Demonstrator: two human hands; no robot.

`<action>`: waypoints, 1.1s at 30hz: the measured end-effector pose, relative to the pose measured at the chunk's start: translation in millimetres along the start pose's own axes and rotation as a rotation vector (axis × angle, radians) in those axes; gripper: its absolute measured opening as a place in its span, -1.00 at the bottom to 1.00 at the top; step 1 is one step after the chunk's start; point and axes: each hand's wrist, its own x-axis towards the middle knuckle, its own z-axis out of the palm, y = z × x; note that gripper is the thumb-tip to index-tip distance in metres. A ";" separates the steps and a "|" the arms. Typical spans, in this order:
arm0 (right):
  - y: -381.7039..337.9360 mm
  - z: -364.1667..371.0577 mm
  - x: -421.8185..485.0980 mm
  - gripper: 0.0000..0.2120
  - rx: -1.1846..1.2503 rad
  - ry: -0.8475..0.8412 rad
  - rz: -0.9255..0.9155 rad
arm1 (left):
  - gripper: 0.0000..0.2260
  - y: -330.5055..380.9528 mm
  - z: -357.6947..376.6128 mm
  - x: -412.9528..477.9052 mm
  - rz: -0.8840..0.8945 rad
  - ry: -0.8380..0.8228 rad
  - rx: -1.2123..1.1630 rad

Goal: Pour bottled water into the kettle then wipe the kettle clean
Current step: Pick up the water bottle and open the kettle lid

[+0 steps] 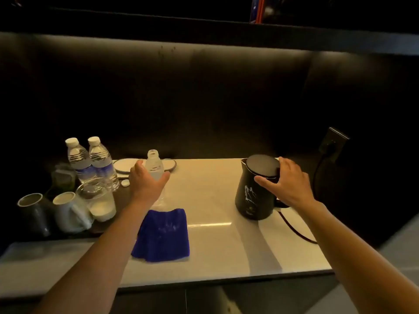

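While the left hand (147, 180) gripped an uncapped bottle (155, 165) standing on the pale counter (215, 200) behind a blue cloth (163, 235), its lower half hidden by the wrist, the right hand (286, 181) closed around the black kettle (257, 189), whose handle it largely covered.

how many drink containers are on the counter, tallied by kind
Water bottles: 3, two capped and one uncapped bottle in the left hand
Mugs: 2, dark mug, white mug
Clear glass: 1
Kettle: 1, right hand on its lid
Total: 7
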 end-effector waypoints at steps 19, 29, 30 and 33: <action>34.0 27.3 46.8 0.04 -0.001 0.049 -0.210 | -0.43 5.3 65.0 31.4 -0.184 0.249 -0.255; 54.3 29.7 62.8 -0.05 0.082 0.046 -0.409 | -0.60 36.9 76.3 -16.1 -0.010 0.233 -0.275; 55.8 29.5 64.9 -0.05 0.093 0.044 -0.429 | -0.61 43.0 78.3 -24.2 0.009 0.230 -0.274; 58.1 28.9 68.7 -0.03 0.113 0.036 -0.460 | -0.60 61.4 86.6 -48.3 0.027 0.232 -0.286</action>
